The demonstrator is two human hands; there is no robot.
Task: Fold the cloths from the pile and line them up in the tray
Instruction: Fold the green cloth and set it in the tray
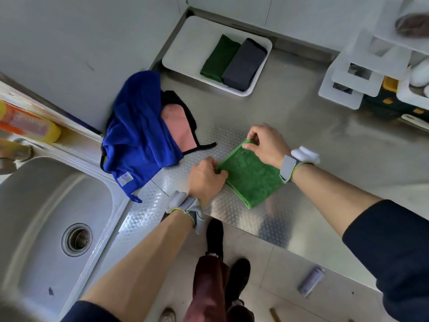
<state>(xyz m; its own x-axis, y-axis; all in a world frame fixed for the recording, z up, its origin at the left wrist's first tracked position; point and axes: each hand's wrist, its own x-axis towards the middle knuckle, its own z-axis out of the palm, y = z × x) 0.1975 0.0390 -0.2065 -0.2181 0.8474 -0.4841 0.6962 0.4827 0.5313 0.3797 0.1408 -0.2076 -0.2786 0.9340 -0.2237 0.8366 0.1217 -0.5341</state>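
Starting far left, a steel sink (46,205) sits sunk into the worktop (325,140), with a yellow-and-orange bottle (30,126) on the ledge behind it. Next comes the pile: a blue cloth (137,140) heaped over a pink cloth (178,131), right against the pale wall. Back in the corner, the white tray (185,43) holds 2 folded cloths touching side by side, dark green cloth (219,59) left, grey cloth (243,63) right. Now the hands: left hand (204,180) pinches the near-left corner of the bright green cloth (253,175), which lies folded flat on the embossed steel near the front edge. Right hand (267,145) pinches its far corner, fingers curled. Further right stands a white tiered rack (348,77), with tiled floor (278,256) below.
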